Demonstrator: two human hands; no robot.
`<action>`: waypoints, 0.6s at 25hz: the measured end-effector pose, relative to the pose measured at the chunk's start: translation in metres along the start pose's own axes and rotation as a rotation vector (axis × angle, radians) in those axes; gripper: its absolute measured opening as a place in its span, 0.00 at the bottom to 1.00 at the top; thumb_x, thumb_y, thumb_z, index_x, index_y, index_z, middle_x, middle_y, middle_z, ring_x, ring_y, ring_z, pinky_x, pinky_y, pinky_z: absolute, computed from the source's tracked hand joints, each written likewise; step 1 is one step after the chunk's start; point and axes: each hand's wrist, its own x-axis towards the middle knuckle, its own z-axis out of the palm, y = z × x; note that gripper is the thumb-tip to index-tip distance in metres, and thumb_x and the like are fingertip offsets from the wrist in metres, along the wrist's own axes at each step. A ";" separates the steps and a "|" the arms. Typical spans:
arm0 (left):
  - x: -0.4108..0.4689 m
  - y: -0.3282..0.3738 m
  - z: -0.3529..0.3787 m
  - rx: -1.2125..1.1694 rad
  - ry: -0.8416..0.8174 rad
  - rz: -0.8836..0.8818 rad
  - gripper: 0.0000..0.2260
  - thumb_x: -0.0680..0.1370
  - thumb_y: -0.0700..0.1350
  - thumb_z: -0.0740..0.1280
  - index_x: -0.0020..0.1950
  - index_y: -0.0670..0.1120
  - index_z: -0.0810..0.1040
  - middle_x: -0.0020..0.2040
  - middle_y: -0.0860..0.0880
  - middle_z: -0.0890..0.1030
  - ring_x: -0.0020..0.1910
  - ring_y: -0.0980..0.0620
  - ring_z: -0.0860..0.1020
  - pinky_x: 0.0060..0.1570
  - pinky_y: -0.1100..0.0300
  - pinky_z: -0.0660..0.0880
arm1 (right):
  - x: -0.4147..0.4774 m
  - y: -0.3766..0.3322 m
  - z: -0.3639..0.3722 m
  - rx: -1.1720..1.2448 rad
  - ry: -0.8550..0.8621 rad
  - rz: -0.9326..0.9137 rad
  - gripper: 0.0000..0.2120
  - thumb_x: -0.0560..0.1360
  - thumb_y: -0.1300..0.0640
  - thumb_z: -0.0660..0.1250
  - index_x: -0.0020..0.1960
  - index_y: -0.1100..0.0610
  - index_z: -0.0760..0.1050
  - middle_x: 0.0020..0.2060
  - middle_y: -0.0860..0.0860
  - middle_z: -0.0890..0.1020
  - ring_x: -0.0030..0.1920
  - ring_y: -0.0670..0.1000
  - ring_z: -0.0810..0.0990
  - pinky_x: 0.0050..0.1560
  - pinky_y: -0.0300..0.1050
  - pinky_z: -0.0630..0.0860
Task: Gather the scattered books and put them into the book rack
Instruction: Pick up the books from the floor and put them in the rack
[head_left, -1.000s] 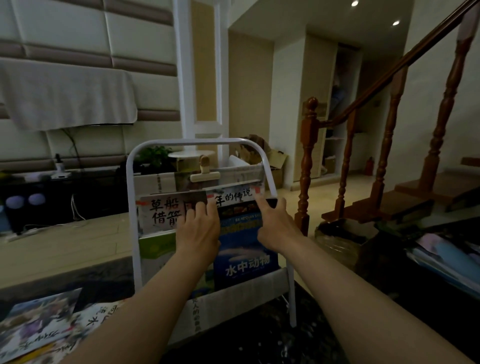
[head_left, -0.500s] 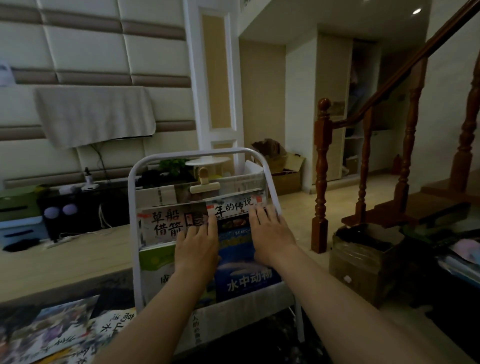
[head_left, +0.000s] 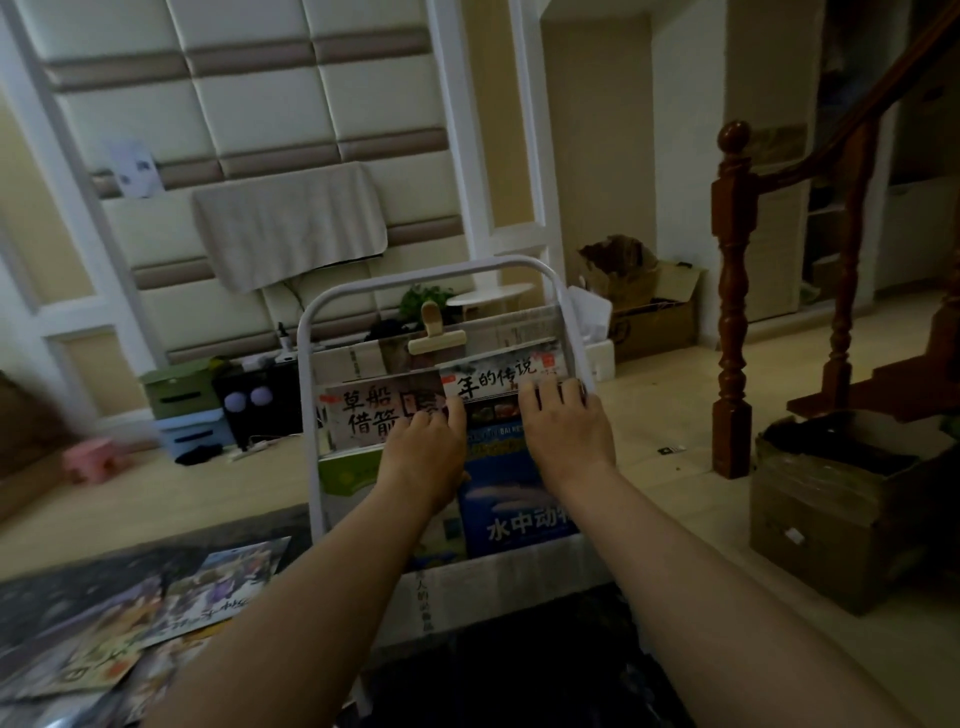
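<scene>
Pressing glossy blue book (head_left: 514, 499) in white tubular rack (head_left: 426, 270) — left hand (head_left: 423, 457), right hand (head_left: 566, 441) (flat-fingered).

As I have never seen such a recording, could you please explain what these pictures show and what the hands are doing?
No machine here: a person works bare-handed, and the view comes from a wide-angle camera worn on their head, looking forward and down. Both arms reach to a white rack. The left hand and right hand rest on a blue book standing in it; the right fingers look straight, but I cannot tell whether the left ones grip. Loose books lie on the dark surface at lower left.
</scene>
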 end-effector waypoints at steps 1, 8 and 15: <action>0.000 0.001 -0.001 0.006 0.002 -0.012 0.45 0.75 0.59 0.69 0.78 0.40 0.46 0.68 0.41 0.72 0.66 0.42 0.71 0.65 0.48 0.68 | 0.002 0.000 0.000 -0.007 0.023 -0.003 0.24 0.77 0.56 0.65 0.70 0.60 0.66 0.63 0.63 0.73 0.59 0.63 0.74 0.54 0.56 0.75; 0.000 0.006 0.000 0.004 -0.023 -0.050 0.44 0.75 0.59 0.69 0.77 0.39 0.47 0.68 0.40 0.72 0.66 0.41 0.71 0.65 0.47 0.67 | -0.003 0.001 0.010 -0.045 0.090 -0.002 0.23 0.74 0.58 0.60 0.68 0.63 0.68 0.60 0.65 0.74 0.57 0.66 0.74 0.55 0.63 0.73; -0.002 0.008 0.001 -0.011 -0.011 -0.060 0.41 0.76 0.55 0.68 0.77 0.38 0.48 0.68 0.39 0.72 0.65 0.40 0.72 0.65 0.47 0.67 | -0.003 -0.001 0.005 -0.011 0.023 -0.022 0.26 0.75 0.58 0.64 0.70 0.65 0.65 0.63 0.68 0.71 0.64 0.69 0.70 0.65 0.66 0.68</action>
